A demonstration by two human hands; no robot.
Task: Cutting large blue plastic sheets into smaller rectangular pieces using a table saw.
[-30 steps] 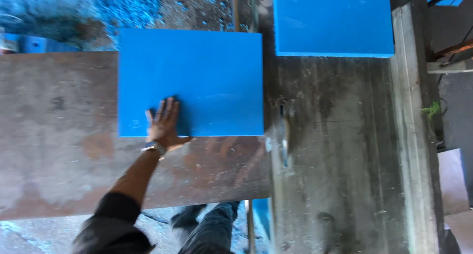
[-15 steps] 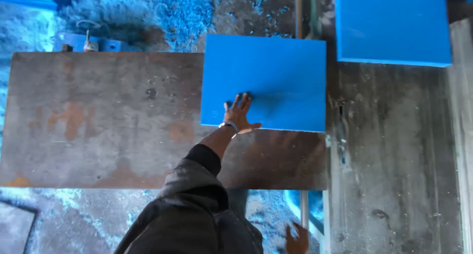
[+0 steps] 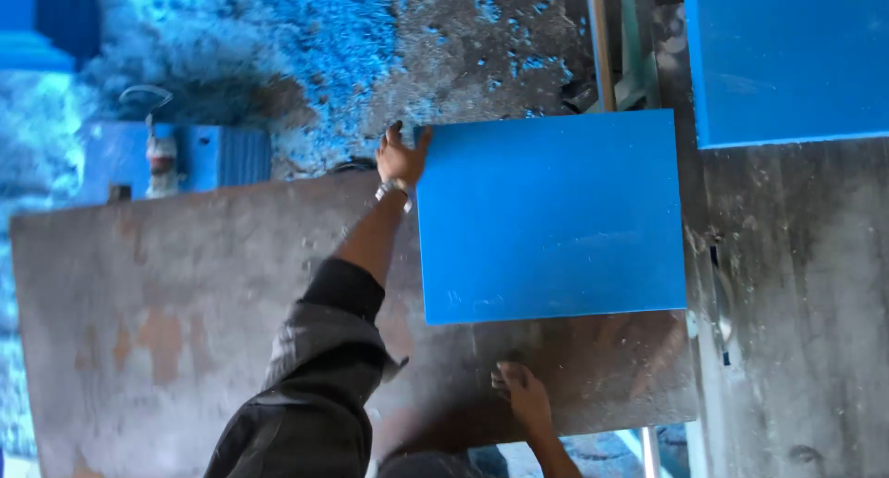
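We see the left hand [image 3: 401, 156] curled over the far left corner of the blue sheet [image 3: 552, 216], fingers closed on its edge, a watch on the wrist. The sheet lies flat on the rusty tabletop [image 3: 185, 320], at its far right end. The right hand [image 3: 523, 391] rests on the tabletop just below the sheet's near edge, fingers loosely bent, holding nothing. A second blue sheet [image 3: 787, 56] lies beyond the first sheet's right corner.
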